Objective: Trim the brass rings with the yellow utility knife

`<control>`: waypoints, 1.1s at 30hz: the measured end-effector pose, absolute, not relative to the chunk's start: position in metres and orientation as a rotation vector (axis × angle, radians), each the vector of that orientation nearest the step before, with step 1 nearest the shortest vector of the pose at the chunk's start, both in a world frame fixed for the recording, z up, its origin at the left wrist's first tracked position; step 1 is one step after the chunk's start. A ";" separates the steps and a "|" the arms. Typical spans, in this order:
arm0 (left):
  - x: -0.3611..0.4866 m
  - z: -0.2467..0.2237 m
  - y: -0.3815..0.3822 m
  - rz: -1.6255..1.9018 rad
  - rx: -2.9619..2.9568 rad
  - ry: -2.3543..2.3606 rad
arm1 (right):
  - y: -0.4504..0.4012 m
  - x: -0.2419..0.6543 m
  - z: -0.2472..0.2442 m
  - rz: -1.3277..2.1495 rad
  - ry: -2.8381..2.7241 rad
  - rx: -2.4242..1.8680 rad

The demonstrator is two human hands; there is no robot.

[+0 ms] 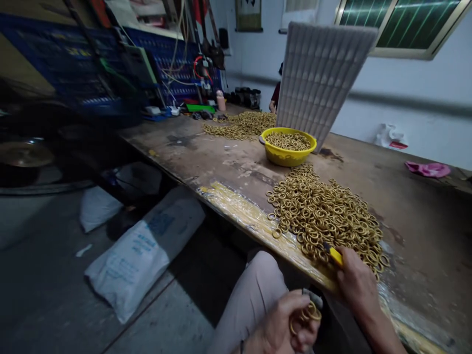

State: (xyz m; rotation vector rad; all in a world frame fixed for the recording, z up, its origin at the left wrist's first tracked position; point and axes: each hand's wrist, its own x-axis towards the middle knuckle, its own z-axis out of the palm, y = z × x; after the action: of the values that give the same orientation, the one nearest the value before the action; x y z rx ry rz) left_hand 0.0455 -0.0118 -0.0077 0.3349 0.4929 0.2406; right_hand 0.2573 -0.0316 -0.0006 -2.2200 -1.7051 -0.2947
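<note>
My left hand (287, 319) is closed around a few brass-coloured rings (311, 312), low in front of my knee and below the table edge. Something grey covers a fingertip there. My right hand (357, 278) grips a yellow-handled tool (336, 256) with a dark tip, perhaps a cutter; its exact kind is unclear. That tip reaches the near side of a large heap of rings (328, 211) on the table. Behind the heap stands a yellow basin (285, 156) filled with similar rings.
A grey ribbed panel (324, 73) leans upright behind the basin, partly hiding another person (275, 98). More rings (243, 124) lie farther back on the worn table (228, 157). A pink cloth (427, 169) rests at right. White sacks (136, 255) lie on the floor at left.
</note>
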 end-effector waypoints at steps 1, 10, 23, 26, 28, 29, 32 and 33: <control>0.049 -0.011 -0.008 0.187 0.283 0.471 | -0.033 0.259 -0.001 -0.272 -1.701 -2.201; 0.067 -0.007 0.007 0.389 0.449 0.553 | -0.052 0.236 0.043 0.424 -1.214 -1.974; 0.052 0.012 0.010 0.453 0.550 0.463 | -0.060 0.194 0.047 1.020 -0.838 -1.697; 0.052 0.015 0.005 0.437 0.572 0.493 | -0.065 0.197 0.049 0.969 -0.976 -1.648; 0.053 0.018 0.001 0.418 0.598 0.524 | -0.071 0.199 0.050 0.885 -1.101 -1.634; 0.054 0.020 -0.002 0.413 0.613 0.538 | -0.076 0.201 0.051 0.833 -1.173 -1.636; 0.055 0.025 -0.010 0.422 0.664 0.571 | -0.092 0.204 0.051 0.642 -1.391 -1.704; 0.056 0.027 -0.013 0.430 0.681 0.580 | -0.098 0.205 0.050 0.575 -1.458 -1.749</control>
State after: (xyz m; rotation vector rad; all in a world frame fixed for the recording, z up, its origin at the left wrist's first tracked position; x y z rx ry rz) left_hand 0.0562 -0.0133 0.0266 0.6809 0.5805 0.4299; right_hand 0.2046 -0.0980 0.0505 -1.7488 -1.4577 0.5752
